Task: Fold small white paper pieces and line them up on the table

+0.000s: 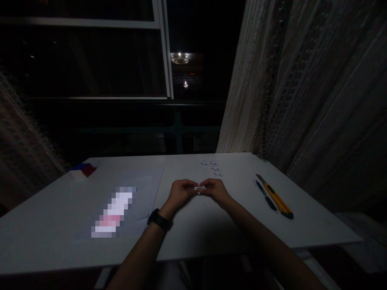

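Near the middle of the table, my left hand and my right hand meet at a small white folded paper piece. Each hand pinches one side of it between thumb and fingers. Dim light hides the exact shape of the piece. A dark watch is strapped on my left wrist. Just beyond my hands lie several small white paper pieces that look folded.
Sheets of paper lie at left, under a bright pixelated patch. A blue, red and white cube-like object sits at the far left. At right, a black pen rests beside a yellow utility knife. Curtains flank the dark window.
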Demonstrator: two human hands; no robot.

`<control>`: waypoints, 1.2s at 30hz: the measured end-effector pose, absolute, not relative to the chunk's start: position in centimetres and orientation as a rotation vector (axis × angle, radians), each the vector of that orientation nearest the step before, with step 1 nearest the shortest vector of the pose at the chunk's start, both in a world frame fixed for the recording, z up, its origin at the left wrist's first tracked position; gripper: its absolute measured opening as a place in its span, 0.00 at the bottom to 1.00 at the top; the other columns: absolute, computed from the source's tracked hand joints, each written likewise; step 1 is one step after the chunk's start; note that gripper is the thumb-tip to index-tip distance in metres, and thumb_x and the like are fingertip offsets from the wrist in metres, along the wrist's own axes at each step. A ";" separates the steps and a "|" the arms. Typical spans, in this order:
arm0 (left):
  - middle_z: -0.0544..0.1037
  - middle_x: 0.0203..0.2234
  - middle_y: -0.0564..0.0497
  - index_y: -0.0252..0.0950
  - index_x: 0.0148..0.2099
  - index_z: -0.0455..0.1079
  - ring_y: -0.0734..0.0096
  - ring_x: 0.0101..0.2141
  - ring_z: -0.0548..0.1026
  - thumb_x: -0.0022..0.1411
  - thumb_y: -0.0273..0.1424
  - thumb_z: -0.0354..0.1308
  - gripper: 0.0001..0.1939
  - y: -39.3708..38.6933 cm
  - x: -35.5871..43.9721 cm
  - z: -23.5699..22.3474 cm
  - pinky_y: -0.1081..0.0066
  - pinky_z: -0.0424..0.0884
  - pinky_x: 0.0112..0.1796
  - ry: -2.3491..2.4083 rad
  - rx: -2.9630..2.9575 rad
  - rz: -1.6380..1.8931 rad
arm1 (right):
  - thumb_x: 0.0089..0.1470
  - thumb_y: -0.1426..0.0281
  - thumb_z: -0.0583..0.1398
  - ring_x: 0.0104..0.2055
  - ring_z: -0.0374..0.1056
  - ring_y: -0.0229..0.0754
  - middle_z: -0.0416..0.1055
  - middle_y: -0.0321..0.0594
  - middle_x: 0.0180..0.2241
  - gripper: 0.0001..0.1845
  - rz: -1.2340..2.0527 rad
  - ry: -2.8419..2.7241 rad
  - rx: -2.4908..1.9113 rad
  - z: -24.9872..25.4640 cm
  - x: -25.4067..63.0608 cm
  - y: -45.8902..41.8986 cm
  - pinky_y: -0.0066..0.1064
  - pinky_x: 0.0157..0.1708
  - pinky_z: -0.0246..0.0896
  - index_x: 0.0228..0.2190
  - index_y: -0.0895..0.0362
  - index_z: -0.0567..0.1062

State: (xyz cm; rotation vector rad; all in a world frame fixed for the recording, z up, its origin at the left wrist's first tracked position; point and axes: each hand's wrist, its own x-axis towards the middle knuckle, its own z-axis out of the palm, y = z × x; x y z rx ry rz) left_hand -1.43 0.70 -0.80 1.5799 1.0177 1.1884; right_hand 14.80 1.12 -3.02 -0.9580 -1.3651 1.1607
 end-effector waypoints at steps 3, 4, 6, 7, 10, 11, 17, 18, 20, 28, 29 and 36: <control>0.77 0.25 0.45 0.35 0.28 0.76 0.65 0.29 0.74 0.39 0.33 0.65 0.10 0.4 -1.5 -0.5 0.70 0.68 0.32 1.014 1.676 1.235 | 0.26 0.66 0.68 0.22 0.66 0.37 0.71 0.37 0.20 0.16 1.157 -1.366 -0.961 -2.7 15.0 0.9 0.32 0.26 0.63 0.22 0.60 0.76; 0.78 0.26 0.46 0.35 0.28 0.76 0.65 0.29 0.74 0.40 0.34 0.65 0.09 0.4 -1.5 -0.5 0.70 0.68 0.33 1.008 1.705 1.248 | 0.26 0.66 0.69 0.22 0.67 0.37 0.72 0.37 0.20 0.16 1.161 -1.359 -0.959 -2.5 15.0 0.9 0.32 0.26 0.64 0.22 0.60 0.76; 0.78 0.27 0.46 0.36 0.28 0.76 0.64 0.30 0.74 0.43 0.34 0.63 0.08 0.3 -1.5 -0.5 0.70 0.68 0.35 1.009 1.724 1.264 | 0.26 0.67 0.69 0.23 0.67 0.38 0.73 0.38 0.21 0.16 1.178 -1.331 -0.947 -2.4 15.1 0.8 0.32 0.27 0.64 0.23 0.60 0.76; 0.78 0.27 0.46 0.36 0.28 0.76 0.64 0.30 0.74 0.43 0.34 0.63 0.08 0.3 -1.5 -0.4 0.70 0.68 0.35 1.017 1.716 1.269 | 0.26 0.66 0.69 0.24 0.68 0.38 0.73 0.38 0.22 0.17 1.189 -1.313 -0.937 -2.3 15.1 0.8 0.32 0.28 0.65 0.24 0.60 0.76; 0.78 0.26 0.46 0.36 0.27 0.76 0.63 0.30 0.74 0.43 0.34 0.63 0.07 0.3 -1.4 -0.2 0.69 0.68 0.34 1.058 1.657 1.288 | 0.25 0.66 0.69 0.25 0.69 0.40 0.73 0.39 0.22 0.18 1.198 -1.279 -0.921 -2.2 15.0 0.8 0.33 0.28 0.65 0.25 0.60 0.76; 0.78 0.26 0.47 0.36 0.27 0.76 0.63 0.30 0.74 0.43 0.34 0.64 0.07 0.3 -1.3 -0.2 0.69 0.68 0.34 1.064 1.646 1.286 | 0.25 0.66 0.69 0.24 0.69 0.40 0.73 0.39 0.22 0.18 1.197 -1.269 -0.921 -2.2 15.0 0.8 0.34 0.28 0.65 0.24 0.60 0.76; 0.78 0.29 0.47 0.37 0.31 0.76 0.62 0.32 0.75 0.44 0.35 0.63 0.11 0.1 -1.3 -0.3 0.69 0.68 0.36 1.084 1.678 1.285 | 0.27 0.66 0.68 0.24 0.68 0.41 0.73 0.40 0.21 0.14 1.137 -1.226 -0.944 -1.9 14.8 0.7 0.34 0.26 0.65 0.21 0.60 0.76; 0.78 0.29 0.48 0.37 0.32 0.76 0.62 0.32 0.75 0.44 0.35 0.63 0.10 0.1 -1.3 -0.4 0.69 0.68 0.36 1.101 1.690 1.300 | 0.28 0.66 0.68 0.24 0.68 0.40 0.73 0.40 0.22 0.14 1.119 -1.239 -0.947 -1.8 14.8 0.7 0.33 0.26 0.65 0.22 0.60 0.76; 0.78 0.29 0.48 0.38 0.32 0.76 0.62 0.33 0.75 0.46 0.35 0.62 0.10 0.2 -1.4 -0.6 0.69 0.68 0.37 1.130 1.717 1.319 | 0.30 0.66 0.67 0.25 0.68 0.39 0.73 0.39 0.23 0.14 1.122 -1.268 -0.951 -1.9 14.8 0.8 0.33 0.27 0.65 0.24 0.60 0.77; 0.78 0.27 0.46 0.34 0.31 0.76 0.62 0.30 0.75 0.43 0.34 0.63 0.11 0.6 -1.5 -0.7 0.69 0.69 0.33 1.106 1.644 1.259 | 0.30 0.67 0.67 0.25 0.68 0.40 0.74 0.40 0.23 0.15 1.134 -1.319 -0.954 -2.3 14.9 1.0 0.34 0.28 0.64 0.25 0.60 0.77; 0.78 0.26 0.45 0.33 0.30 0.76 0.63 0.29 0.75 0.43 0.34 0.63 0.11 0.6 -1.5 -0.6 0.69 0.69 0.32 1.097 1.623 1.249 | 0.30 0.67 0.67 0.25 0.68 0.40 0.73 0.40 0.23 0.14 1.120 -1.324 -0.958 -2.2 14.9 1.0 0.34 0.28 0.64 0.25 0.60 0.77; 0.77 0.24 0.44 0.29 0.30 0.75 0.66 0.25 0.74 0.41 0.32 0.64 0.13 0.7 -1.5 -0.6 0.70 0.69 0.28 1.043 1.565 1.179 | 0.30 0.67 0.67 0.23 0.67 0.40 0.73 0.40 0.20 0.11 1.013 -1.382 -1.016 -1.9 14.8 0.9 0.33 0.26 0.63 0.21 0.60 0.77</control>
